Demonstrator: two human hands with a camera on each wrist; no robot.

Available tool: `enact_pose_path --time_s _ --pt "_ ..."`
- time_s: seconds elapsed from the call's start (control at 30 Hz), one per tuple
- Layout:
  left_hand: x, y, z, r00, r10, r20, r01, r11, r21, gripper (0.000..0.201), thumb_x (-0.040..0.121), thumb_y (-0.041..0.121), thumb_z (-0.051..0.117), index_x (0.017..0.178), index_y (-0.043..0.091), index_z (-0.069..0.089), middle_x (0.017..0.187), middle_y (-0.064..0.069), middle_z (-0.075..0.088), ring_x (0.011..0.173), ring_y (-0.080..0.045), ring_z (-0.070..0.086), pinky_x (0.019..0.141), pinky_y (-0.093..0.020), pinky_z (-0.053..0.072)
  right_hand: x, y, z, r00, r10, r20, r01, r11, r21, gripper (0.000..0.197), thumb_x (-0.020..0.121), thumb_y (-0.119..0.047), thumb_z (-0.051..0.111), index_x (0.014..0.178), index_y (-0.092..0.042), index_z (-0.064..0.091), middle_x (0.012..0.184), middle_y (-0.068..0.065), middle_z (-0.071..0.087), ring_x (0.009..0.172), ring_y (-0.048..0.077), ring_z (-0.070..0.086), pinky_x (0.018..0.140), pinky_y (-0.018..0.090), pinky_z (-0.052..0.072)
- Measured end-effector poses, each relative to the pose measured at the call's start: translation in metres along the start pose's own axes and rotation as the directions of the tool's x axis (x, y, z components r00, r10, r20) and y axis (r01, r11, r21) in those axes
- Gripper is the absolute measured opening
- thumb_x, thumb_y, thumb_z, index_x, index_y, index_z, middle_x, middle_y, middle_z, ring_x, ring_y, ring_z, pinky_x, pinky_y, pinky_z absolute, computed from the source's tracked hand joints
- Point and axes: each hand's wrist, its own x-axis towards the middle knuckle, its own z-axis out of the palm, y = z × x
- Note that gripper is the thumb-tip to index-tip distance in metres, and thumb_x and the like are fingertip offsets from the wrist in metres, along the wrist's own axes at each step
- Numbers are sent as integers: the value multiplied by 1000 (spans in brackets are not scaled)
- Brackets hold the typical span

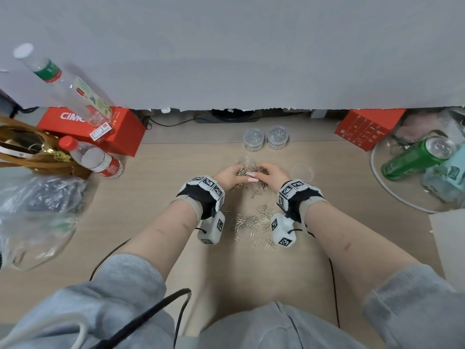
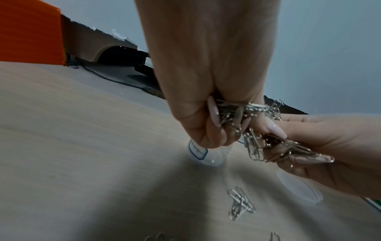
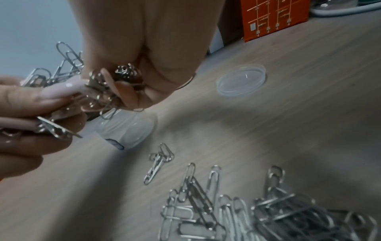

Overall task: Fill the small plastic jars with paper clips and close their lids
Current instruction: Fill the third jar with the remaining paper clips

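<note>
Both hands, left hand (image 1: 227, 177) and right hand (image 1: 273, 175), clutched one bunch of clips (image 1: 249, 170) together, directly above the open jar (image 3: 128, 130) on the worktop (image 1: 156, 222); its lid (image 1: 301, 172) lay nearer the right.

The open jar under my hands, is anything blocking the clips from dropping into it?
Nothing visible does. Both hands hold the clips right above the jar, whose lid lies apart on the table to the right. The jar's mouth is hidden by the fingers.
</note>
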Motion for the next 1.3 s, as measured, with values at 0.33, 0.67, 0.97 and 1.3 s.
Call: enact_pose_path --time_s 0.33,0.67,0.97,1.3 --pt "15 1 -20 976 -183 115 202 962 -182 12 90 22 61 94 13 55 64 1 46 38 -1 38 37 -14 31 19 -15 8 994 64 -86 -63 998 11 30 89 -21 57 109 1 58 92 6 57 85 17 51 63 17 37" --pt "22 16 -31 880 -407 244 472 807 -354 21 95 2 49 74 8 47 52 -1 46 31 -1 37 31 -9 27 37 -28 18 972 201 -125 -219 964 -150 27 90 -20 55 107 2 58 97 17 63 87 32 60 64 27 45" --pt "18 38 -32 818 -547 178 564 702 -434 20 93 -4 45 75 1 52 76 -13 56 53 -16 61 44 -15 50 44 -48 19 942 312 -121 -334 845 -417 24 89 -13 54 107 2 59 106 18 63 86 28 55 82 34 46" --pt "11 54 -29 830 -545 120 532 708 -465 13 94 1 47 81 1 49 81 -15 54 59 -23 61 47 -24 55 39 -57 8 935 352 -44 -337 840 -424 29 92 -9 48 119 -3 59 120 15 61 110 28 57 92 32 44"
